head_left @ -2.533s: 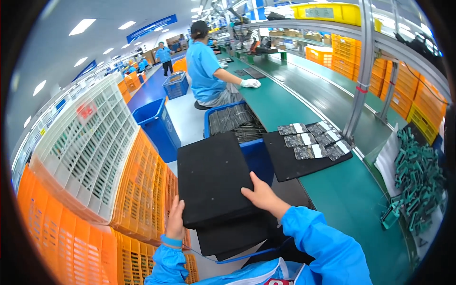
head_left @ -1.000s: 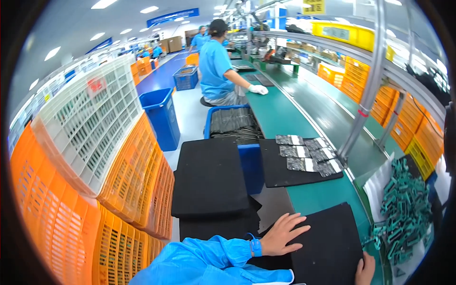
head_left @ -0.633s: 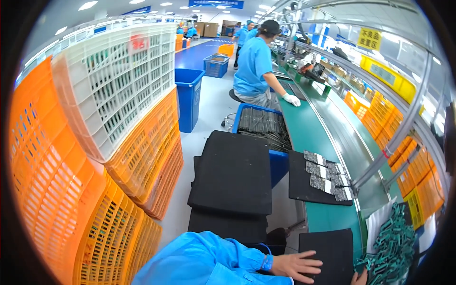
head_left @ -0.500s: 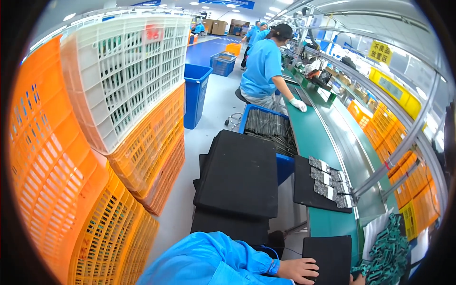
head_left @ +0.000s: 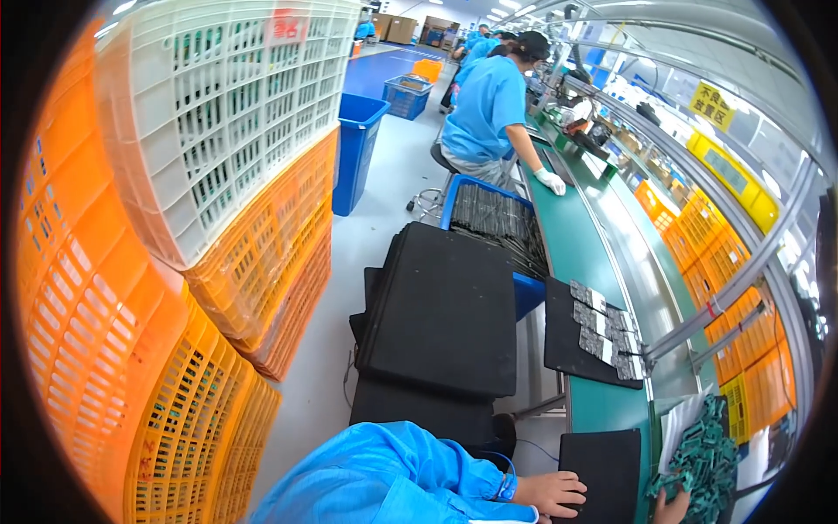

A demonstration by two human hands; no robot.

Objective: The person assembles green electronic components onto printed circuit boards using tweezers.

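My left hand point(head_left: 556, 494) rests on the left edge of a small black mat point(head_left: 602, 467), fingers stretched out and holding nothing. The mat lies on the green bench at the lower right. To its right, my right hand point(head_left: 670, 508) shows only in part at the lower edge. Its fingers are closed on a small green part point(head_left: 672, 482) at the near side of a heap of similar green parts point(head_left: 705, 450). I cannot make out the exact kind of these parts. A blue cord circles my left wrist.
Further along the bench, a black pad point(head_left: 566, 345) bears several grey-and-white pieces point(head_left: 596, 320). Stacked black mats point(head_left: 449, 314) stand left of the bench, before a blue bin point(head_left: 530, 293) of dark strips. Crates point(head_left: 236, 288) rise at left. A co-worker point(head_left: 484, 113) sits beyond.
My right hand has come further into view, at the green parts. My left hand stays on the small mat. The whole view has shifted slightly.
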